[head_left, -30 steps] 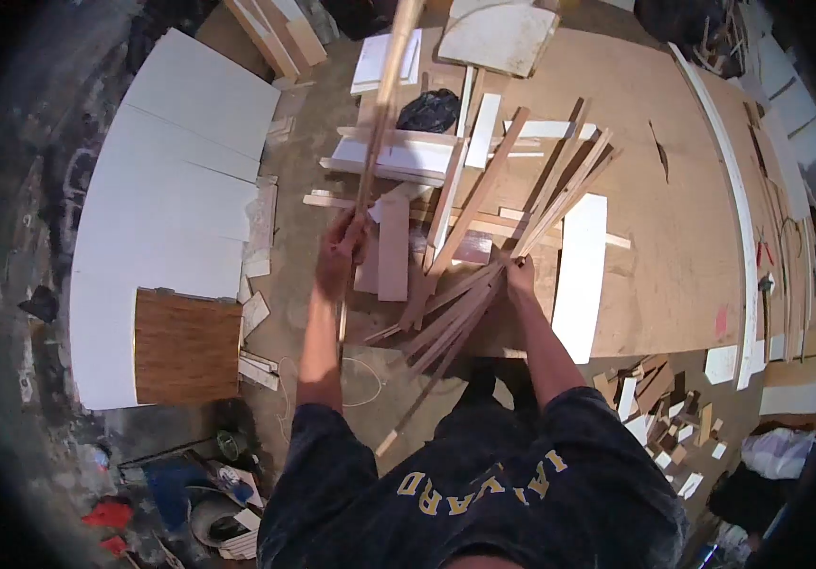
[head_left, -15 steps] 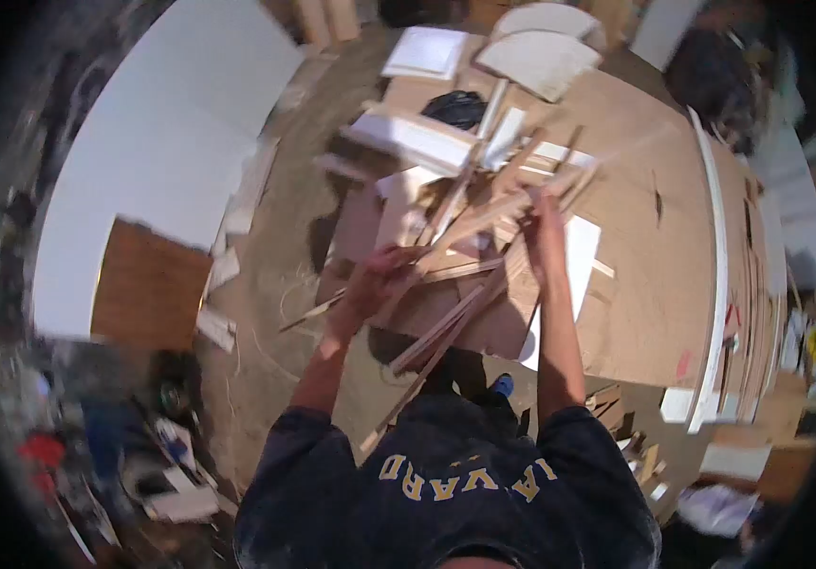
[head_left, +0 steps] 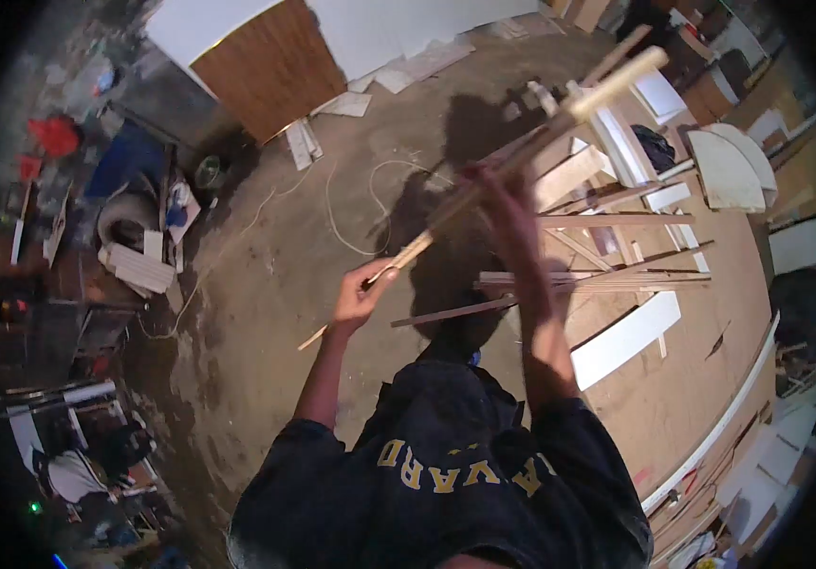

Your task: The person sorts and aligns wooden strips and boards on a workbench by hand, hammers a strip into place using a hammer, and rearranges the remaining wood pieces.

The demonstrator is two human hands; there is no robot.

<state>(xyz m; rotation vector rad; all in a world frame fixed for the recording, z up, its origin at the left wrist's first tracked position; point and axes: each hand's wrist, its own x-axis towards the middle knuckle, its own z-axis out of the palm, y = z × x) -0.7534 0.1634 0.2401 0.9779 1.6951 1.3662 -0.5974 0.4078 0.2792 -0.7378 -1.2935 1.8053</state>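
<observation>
My left hand (head_left: 357, 302) is closed around the lower part of some long wooden strips (head_left: 417, 247), its thumb and fingers pinching near their thin end. Farther up, my right hand (head_left: 510, 211) grips the same strips; shadow and blur hide its fingers. The strips run diagonally above the floor, with a thicker, blurred end at the upper right. I cannot tell how many pieces are in the bundle. To the right of my right hand, more loose strips (head_left: 617, 220) lie across the brown board table (head_left: 712, 284), beside a white panel (head_left: 628, 341).
A black bag (head_left: 653, 149) and curved pale boards (head_left: 726, 171) lie at the table's far end. A thin cable (head_left: 330, 213) loops over the floor. Scrap boards and a tire (head_left: 128, 223) are on the left. A brown wood panel (head_left: 270, 71) leans against white sheets.
My view has turned left, toward the floor. Both hands have carried the strips off the pile on the table and over to the left, above the floor.
</observation>
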